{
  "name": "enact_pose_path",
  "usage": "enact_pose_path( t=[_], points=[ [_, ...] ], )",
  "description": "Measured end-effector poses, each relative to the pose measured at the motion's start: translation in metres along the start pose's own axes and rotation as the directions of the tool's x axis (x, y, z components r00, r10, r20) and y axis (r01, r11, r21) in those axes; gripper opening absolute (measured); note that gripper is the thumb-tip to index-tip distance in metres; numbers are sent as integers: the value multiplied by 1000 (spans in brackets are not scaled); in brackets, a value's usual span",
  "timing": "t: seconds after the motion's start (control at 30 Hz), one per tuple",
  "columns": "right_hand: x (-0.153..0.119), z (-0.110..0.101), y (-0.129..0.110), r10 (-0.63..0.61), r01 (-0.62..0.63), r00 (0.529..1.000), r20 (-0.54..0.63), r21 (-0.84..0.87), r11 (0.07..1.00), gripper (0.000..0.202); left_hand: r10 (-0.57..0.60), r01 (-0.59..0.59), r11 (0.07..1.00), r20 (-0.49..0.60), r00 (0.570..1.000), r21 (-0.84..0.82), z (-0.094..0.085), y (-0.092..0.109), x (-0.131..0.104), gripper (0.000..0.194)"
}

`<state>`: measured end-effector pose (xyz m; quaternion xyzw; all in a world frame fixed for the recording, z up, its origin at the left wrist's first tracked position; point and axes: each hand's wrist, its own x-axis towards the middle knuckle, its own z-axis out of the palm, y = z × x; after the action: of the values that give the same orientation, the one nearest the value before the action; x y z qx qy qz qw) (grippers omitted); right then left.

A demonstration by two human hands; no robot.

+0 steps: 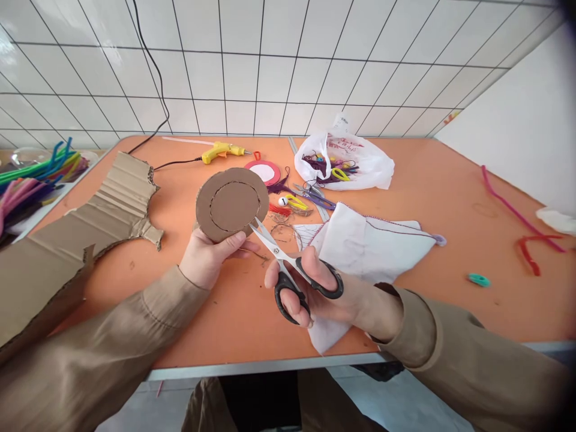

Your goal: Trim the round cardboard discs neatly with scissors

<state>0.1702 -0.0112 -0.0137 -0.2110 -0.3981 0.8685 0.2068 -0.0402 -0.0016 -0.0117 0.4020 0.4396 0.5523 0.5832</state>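
Observation:
My left hand (209, 255) grips a round cardboard disc (234, 204) by its lower edge, thumb on the front face. An inner circle is cut or scored around the disc's middle, with the centre piece still sitting inside. Thumb and fingers of my right hand (310, 288) are through the black handles of a pair of scissors (275, 249). The blades are parted a little, and their tips meet the disc at its lower right, near the inner circle. Whether a blade passes through the cardboard I cannot tell.
Torn corrugated cardboard (103, 210) lies left. A yellow glue gun (222, 152) and a white plastic bag (369, 159) of craft bits sit at the back. White stitched fabric (364, 240) lies under my right wrist. Pipe cleaners (522, 210) are at right.

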Motion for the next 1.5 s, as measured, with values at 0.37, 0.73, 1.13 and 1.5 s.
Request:
enact_pose_path(
  t=[0.37,0.73,1.13,1.5],
  points=[
    [1,0,0,8,-9,1000,14,31,999,63,15,-17,999,-61,998,-37,6,1,-2,30],
    [2,2,0,6,-7,1000,11,67,998,63,-73,69,995,-50,996,-65,4,-1,-1,33],
    [1,-4,2,29,-34,996,81,57,998,66,-53,45,997,-119,991,-67,8,3,-5,36],
    [-5,-6,-6,3,23,967,255,-98,995,64,48,-190,951,-487,872,-245,-22,55,15,9]
  ],
)
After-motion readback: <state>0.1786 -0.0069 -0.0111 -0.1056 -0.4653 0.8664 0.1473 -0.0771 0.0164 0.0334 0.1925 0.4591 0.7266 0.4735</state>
